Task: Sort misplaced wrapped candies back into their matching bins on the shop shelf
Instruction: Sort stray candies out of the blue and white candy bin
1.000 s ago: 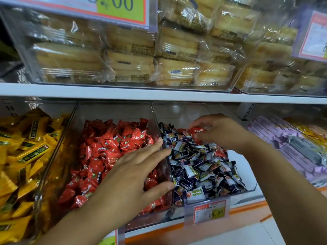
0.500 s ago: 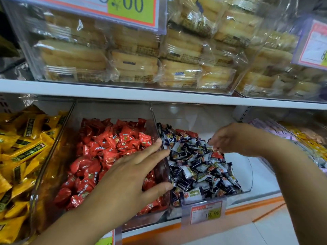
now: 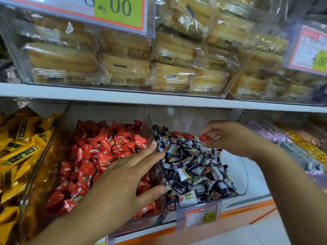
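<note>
Bare left forearm enters from lower left. left hand [image 3: 127, 177] palm down, fingers straight, slightly spread, pointing up and right; thumb stretched out toward right. Bare right forearm comes in from lower right corner, wrist bent leftward. right hand [image 3: 231, 137] held higher, fingers curled, thumb and fingertips pinching small red candy [image 3: 204, 138]. Hands apart, not touching.

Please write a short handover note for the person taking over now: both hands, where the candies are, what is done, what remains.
Left hand: open, flat over the red bin, at the wall shared with the blue bin.
Right hand: pinches one red candy above the blue bin.
Done: that candy is lifted out.
Remaining: put it in the red bin; more red candies lie at the blue bin's back.
</note>
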Demonstrator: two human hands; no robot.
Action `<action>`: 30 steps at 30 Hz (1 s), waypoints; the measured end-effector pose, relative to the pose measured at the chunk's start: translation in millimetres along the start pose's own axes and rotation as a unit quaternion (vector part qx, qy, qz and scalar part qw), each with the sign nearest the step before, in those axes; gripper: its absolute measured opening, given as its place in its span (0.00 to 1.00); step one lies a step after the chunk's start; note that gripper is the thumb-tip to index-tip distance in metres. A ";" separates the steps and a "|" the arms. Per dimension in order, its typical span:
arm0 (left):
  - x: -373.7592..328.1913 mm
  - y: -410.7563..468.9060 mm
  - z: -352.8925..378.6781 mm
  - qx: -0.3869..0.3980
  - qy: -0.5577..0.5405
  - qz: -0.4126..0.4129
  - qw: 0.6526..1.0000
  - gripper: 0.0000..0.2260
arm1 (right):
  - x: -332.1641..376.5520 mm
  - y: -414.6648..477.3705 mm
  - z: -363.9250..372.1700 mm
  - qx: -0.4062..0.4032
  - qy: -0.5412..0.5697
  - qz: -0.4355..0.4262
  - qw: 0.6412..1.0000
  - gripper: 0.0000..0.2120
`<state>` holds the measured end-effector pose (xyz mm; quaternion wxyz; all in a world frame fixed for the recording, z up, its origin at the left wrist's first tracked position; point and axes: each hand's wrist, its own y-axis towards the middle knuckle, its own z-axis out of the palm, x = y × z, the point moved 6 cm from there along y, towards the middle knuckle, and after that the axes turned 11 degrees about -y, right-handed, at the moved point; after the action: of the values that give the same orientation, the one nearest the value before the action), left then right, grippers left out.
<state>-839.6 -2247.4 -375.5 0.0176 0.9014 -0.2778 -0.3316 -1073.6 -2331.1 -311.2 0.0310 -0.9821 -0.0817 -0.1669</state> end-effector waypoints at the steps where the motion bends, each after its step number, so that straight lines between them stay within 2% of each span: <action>1: 0.2 0.4 -1.2 -0.001 0.001 0.001 1.000 0.34 | 3.4 10.0 3.6 -0.024 -0.027 -0.009 0.999 0.04; 4: 1.8 2.7 -3.4 -0.003 0.010 0.012 1.000 0.32 | -3.8 52.5 30.6 -0.043 -0.085 -0.003 0.995 0.09; 7: 6.3 6.7 -6.7 -0.013 0.004 0.023 1.000 0.31 | -23.4 90.6 51.8 -0.027 -0.060 0.036 0.997 0.14; 12: 4.7 8.3 -3.8 -0.002 0.022 0.019 1.000 0.32 | -18.8 109.9 67.3 0.097 -0.147 0.004 0.984 0.20; 14: 3.2 8.8 -4.2 0.006 0.036 0.011 0.999 0.32 | -16.6 109.7 74.9 0.157 -0.149 -0.003 0.976 0.17; 17: 4.9 8.4 -3.7 0.005 0.027 0.010 1.000 0.32 | -14.3 106.4 82.4 0.188 -0.131 -0.019 0.973 0.19; 20: 7.1 7.1 -2.3 -0.005 0.013 0.024 1.000 0.32 | -8.6 103.1 83.0 0.181 -0.071 -0.036 0.980 0.20; 27: 8.4 7.6 -1.6 -0.009 0.020 0.025 0.999 0.32 | -5.4 96.6 79.5 0.094 -0.034 -0.061 0.993 0.07; 30: 10.2 7.4 -1.0 -0.011 0.023 0.030 0.999 0.31 | 2.6 87.2 62.3 0.070 -0.005 -0.059 0.996 0.07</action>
<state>-836.3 -2259.0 -379.2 0.0438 0.8998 -0.3004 -0.3134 -1036.2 -2411.1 -372.0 0.0895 -0.9719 -0.1510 -0.1570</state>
